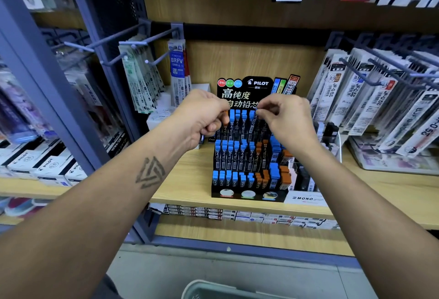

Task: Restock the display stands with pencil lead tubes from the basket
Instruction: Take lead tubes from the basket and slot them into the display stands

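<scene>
Head view: a black Pilot stand (249, 156) sits on a wooden shelf (190, 180), its three stepped rows filled with upright lead tubes (228, 151), blue-capped at its left and middle, orange-capped toward its right; both hands are raised before the stand's top row. Left hand (202, 118): at the stand's upper left corner, fingers curled in, grip closed round tubes, of which an orange cap shows beside the fingers and a dark end below the palm; how many it holds cannot be told; a triangular tattoo (150, 172) marks the forearm. Right hand (287, 120): at the stand's upper right, thumb and forefinger pinching the blue cap of one tube (253, 120) that stands in the top row, the other fingers loosely curled. To the right of the stand, touching it, a clear Mono stand (306, 180) holds dark tubes; further right, refill packs (370, 104) hang on hooks. To the left of the stand, green and blue refill packs (147, 80) hang on grey hooks (147, 39); a white box stands behind them. Under the stand, below the shelf edge, flat boxes (237, 214) lie in a row. Well below the stand, at the frame's bottom edge, the pale rim of the basket (213, 285) shows; its contents are out of sight.
</scene>
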### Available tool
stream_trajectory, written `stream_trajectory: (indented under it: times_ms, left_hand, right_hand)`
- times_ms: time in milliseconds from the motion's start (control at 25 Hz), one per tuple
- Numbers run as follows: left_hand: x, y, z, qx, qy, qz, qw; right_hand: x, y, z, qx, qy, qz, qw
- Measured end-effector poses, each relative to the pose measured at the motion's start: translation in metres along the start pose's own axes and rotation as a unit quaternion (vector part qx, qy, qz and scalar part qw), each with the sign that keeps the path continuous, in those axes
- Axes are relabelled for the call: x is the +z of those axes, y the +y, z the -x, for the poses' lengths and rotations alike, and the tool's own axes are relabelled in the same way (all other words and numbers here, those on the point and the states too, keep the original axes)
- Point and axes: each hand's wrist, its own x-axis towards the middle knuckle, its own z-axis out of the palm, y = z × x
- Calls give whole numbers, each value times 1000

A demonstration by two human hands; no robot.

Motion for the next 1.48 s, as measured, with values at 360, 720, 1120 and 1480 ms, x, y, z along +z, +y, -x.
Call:
stream_trajectory:
  times_ms: [360,720,1120,1480]
  left_hand:
    - [17,0,8,-65,-77,74,992]
    - [59,-9,23,-97,-258,83,958]
    - [107,-16,23,30,-208,-4,978]
    - [149,-14,21,66,-197,-4,978]
  right_hand:
    - [-11,-10,12,10,2,-51,999]
    - [-48,-24,50,43,-172,-215,960]
    - [-98,32,45,165,-44,-284,944]
    - [-133,67,52,213,-43,-337,916]
